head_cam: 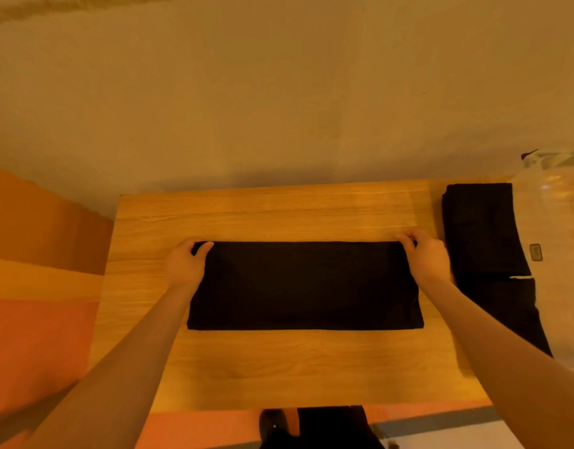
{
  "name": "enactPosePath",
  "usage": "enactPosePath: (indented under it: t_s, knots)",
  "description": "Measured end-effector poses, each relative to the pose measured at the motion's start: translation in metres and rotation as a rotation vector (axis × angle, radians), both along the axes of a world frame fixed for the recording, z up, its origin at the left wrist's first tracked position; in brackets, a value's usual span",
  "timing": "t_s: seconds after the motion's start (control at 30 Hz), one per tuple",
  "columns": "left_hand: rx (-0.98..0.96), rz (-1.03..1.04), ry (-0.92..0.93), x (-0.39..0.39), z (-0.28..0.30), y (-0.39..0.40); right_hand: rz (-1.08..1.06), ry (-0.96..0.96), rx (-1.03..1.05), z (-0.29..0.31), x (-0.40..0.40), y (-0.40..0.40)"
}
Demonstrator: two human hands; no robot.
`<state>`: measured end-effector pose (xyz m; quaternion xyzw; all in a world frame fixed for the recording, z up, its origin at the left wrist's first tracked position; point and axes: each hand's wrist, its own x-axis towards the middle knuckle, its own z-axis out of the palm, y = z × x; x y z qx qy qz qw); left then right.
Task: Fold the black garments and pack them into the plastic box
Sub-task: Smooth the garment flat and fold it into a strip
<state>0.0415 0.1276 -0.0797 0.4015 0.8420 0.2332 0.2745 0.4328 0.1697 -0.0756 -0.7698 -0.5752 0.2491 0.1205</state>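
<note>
- Progress: roughly midway, judging by layout. One black garment (305, 285) lay on the wooden table (279, 367) as a flat, wide rectangle w/ straight edges, so at least one fold looked done; prob. another fold or two needed before it'd fit the box.
- Left hand (185, 264) gripped the garment's far-left corner, thumb over the cloth, fingers curled round the edge.
- Right hand (425, 254) pinched the far-right corner the same way; both hands sat at the edge farthest from the person.
- Folded stack (483, 234) of black cloth lay on the table's right side, just beside the plastic box (557, 202), not inside it, so packing not yet done for that pile.
- Box was clear, at the right edge of view & partly cut off; couldn't tell whether anything was already in it.
- Garment look: plain matte black, soft, smooth, no obvious wrinkles, lying centred on the table betw. the two arms.
</note>
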Motion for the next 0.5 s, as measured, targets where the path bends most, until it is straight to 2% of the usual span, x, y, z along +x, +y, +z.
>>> enactPosePath:
  t_s: [0.07,0.13,0.17,0.23,0.3,0.37,0.43,0.5]
  knots:
    - [0.031,0.079,0.032,0.003,0.000,0.000,-0.002,-0.109,0.000,0.000,-0.001,-0.001]
    - [0.096,0.124,0.100,0.007,0.007,-0.004,0.028,-0.220,0.097,0.002,-0.004,-0.004]
    - [0.131,0.066,0.206,0.011,0.009,-0.009,0.088,-0.270,0.161,0.003,-0.007,-0.007]
    - [0.171,-0.146,0.420,0.032,0.010,-0.026,0.343,-0.305,0.262,0.001,-0.015,-0.016]
    - [0.104,-0.356,0.433,0.070,0.008,-0.049,0.674,-0.324,0.291,-0.008,-0.021,-0.029]
    - [-0.113,-0.452,0.400,0.096,0.000,-0.068,0.828,-0.367,0.129,-0.017,-0.021,-0.039]
    - [-0.284,-0.450,0.428,0.099,-0.014,-0.071,0.771,-0.383,-0.041,-0.022,-0.013,-0.044]
    - [-0.281,-0.491,0.506,0.087,-0.019,-0.056,0.685,-0.377,-0.080,-0.025,-0.002,-0.049]
